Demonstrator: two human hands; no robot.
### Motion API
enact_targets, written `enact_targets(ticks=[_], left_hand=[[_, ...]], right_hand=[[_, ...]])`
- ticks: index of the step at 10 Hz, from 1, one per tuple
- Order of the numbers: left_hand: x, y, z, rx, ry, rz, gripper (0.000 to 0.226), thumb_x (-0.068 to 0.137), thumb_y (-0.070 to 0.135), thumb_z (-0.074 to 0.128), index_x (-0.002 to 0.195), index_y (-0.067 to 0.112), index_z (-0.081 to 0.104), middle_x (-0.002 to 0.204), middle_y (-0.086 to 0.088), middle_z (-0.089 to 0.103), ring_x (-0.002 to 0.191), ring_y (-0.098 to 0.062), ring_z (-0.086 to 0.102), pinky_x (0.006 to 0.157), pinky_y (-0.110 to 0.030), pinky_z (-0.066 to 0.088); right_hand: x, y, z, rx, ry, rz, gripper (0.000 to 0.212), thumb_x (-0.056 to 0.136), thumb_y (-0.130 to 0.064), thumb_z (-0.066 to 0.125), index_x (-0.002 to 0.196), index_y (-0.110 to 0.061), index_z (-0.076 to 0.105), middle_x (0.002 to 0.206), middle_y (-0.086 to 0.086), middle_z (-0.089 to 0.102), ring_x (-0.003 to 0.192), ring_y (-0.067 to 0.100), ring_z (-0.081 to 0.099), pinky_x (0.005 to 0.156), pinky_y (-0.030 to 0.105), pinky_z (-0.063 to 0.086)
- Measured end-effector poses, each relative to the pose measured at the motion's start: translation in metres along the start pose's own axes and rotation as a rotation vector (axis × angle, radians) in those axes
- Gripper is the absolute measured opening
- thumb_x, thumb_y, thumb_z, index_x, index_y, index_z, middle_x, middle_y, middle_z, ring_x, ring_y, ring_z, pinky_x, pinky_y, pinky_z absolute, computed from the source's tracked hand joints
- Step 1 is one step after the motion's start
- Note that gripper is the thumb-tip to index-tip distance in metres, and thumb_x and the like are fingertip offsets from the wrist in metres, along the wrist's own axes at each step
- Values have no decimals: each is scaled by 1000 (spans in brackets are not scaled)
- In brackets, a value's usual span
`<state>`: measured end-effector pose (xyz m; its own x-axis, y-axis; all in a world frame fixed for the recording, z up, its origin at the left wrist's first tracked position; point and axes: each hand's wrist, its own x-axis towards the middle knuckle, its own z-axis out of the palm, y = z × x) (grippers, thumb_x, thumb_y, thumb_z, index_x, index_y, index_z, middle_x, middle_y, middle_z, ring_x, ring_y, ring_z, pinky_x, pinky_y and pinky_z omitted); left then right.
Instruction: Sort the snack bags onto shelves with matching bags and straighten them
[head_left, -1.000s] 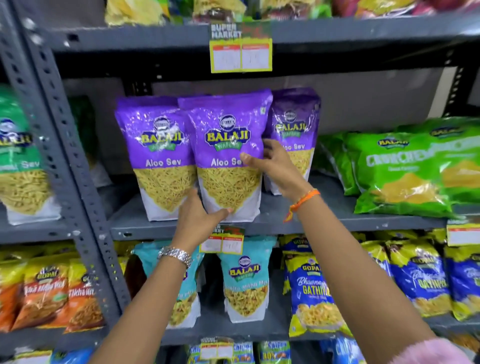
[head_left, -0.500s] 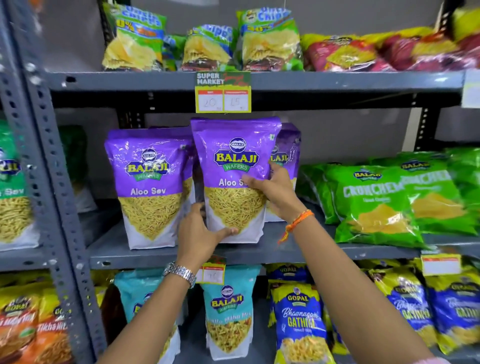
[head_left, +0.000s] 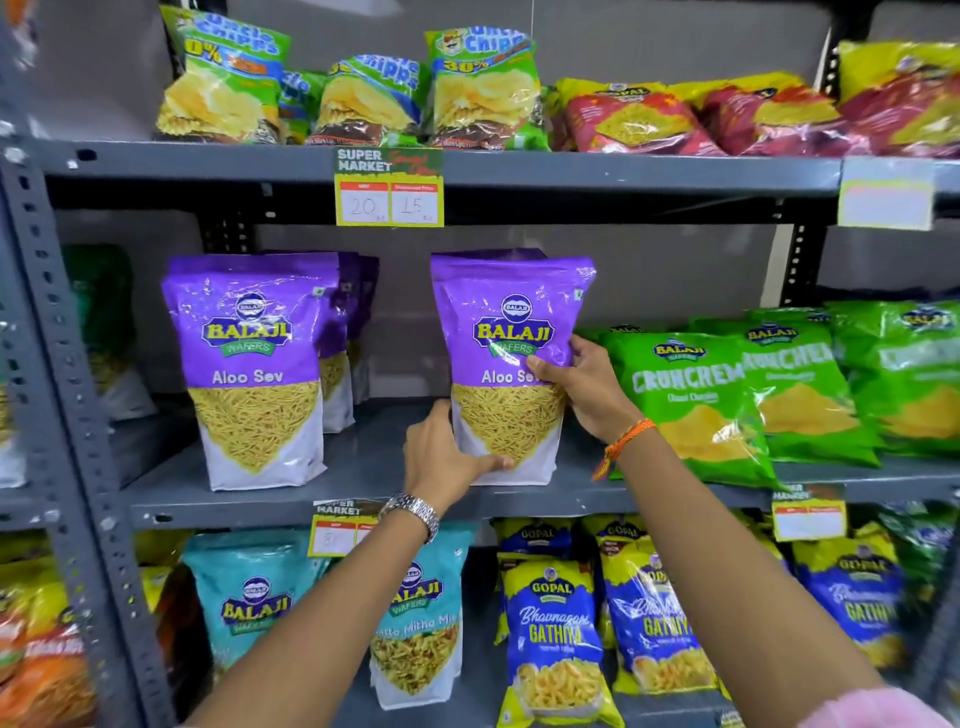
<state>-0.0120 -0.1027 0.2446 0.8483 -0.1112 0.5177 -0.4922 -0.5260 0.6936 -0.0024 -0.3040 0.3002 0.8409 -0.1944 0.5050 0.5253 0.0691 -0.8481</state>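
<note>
**Middle shelf: purple Aloo Sev pouch held upright in both hands**

Item held: purple Balaji Aloo Sev pouch (head_left: 511, 364), standing upright with its base on the grey middle shelf (head_left: 363, 483), right of centre. A second purple edge shows just behind its top, possibly another pouch of the same kind; the view does not settle this.

Left hand (head_left: 447, 457): cupped against the pouch's lower left corner, thumb laid across the white front at the bottom, fingers hidden behind the side. A metal watch (head_left: 413, 512) sits on the wrist.

Right hand (head_left: 576, 387): closed on the pouch's right edge at mid-height, thumb pressed on the front over the end of the printed name, fingers wrapped behind. An orange thread band (head_left: 623, 447) circles the wrist.

Same shelf, left: a row of matching Aloo Sev pouches (head_left: 254, 369), upright, one behind another, apart from the held pouch with bare shelf between.

Same shelf, right: green Crunchem bags (head_left: 696, 400), leaning back and overlapping, just beside the right hand.

Shelf above: Uncle Chipps bags (head_left: 478, 88) and red bags (head_left: 639, 122); a price tag (head_left: 389, 202) reading 20 and 15 hangs on its front edge.

Shelf below: teal Balaji pouches (head_left: 249, 597) and blue-yellow Gopal Gathiya bags (head_left: 556, 634).
</note>
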Motion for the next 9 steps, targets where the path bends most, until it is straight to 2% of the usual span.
enact_targets(ticks=[1,2,3,4,5,6,7,8,9], left_hand=[[1,1,2,5,-12,2,93,42,55,99,115,12,61,116,-6,77,106,-26,73,84,-40,61],[3,-9,0,-18,-76,-14,93,44,54,99,119,12,62,120,-3,76,108,-24,72,86,-36,60],[8,-26,-1,-90,-123,-18,95,39,64,92,118,19,64,116,0,78,104,-21,75,90,-45,63],[11,-30,0,-75,-119,-13,77,53,41,98,118,17,65,112,-3,79,97,-21,77,87,-46,64],[14,-30,2,-77,-120,-18,69,61,23,99,120,14,65,114,-7,79,97,-21,77,88,-44,64],[14,-30,3,-91,-113,-25,69,61,18,99,121,10,65,112,-11,79,95,-23,78,88,-44,64],[15,-31,5,-102,-112,-26,71,61,16,98,123,10,64,113,-12,79,95,-24,78,89,-44,64],[12,-30,4,-107,-124,-24,73,62,17,98,126,9,63,116,-12,78,99,-25,77,91,-45,64],[9,-25,2,-147,-122,-20,78,63,17,98,131,10,60,123,-11,76,104,-23,76,96,-43,62]], right_hand=[[-1,0,-2,32,-25,24,42,81,6,74,121,0,63,109,14,74,92,21,74,85,35,62],[-10,2,-8,23,-90,70,41,82,3,74,120,-6,63,112,13,75,94,18,74,82,30,62],[-25,20,-19,-30,-116,117,45,79,4,76,119,-11,63,119,16,72,109,26,70,92,36,60],[-35,35,-20,-62,-104,106,40,81,2,75,113,-19,64,114,7,74,112,26,69,91,33,60],[-36,34,-18,-65,-96,106,37,84,2,72,112,-20,63,111,2,74,106,19,70,84,27,61],[-36,32,-17,-73,-106,103,37,84,7,71,111,-17,62,107,1,74,96,9,73,79,23,60],[-36,31,-18,-71,-109,104,39,84,8,70,116,-13,60,108,1,73,93,4,73,81,23,61],[-38,30,-17,-91,-112,125,41,85,5,71,119,-13,58,111,2,71,104,14,70,85,26,61],[-37,28,-17,-125,-71,144,59,82,-2,77,133,-9,47,123,9,67,124,32,62,95,34,58]])
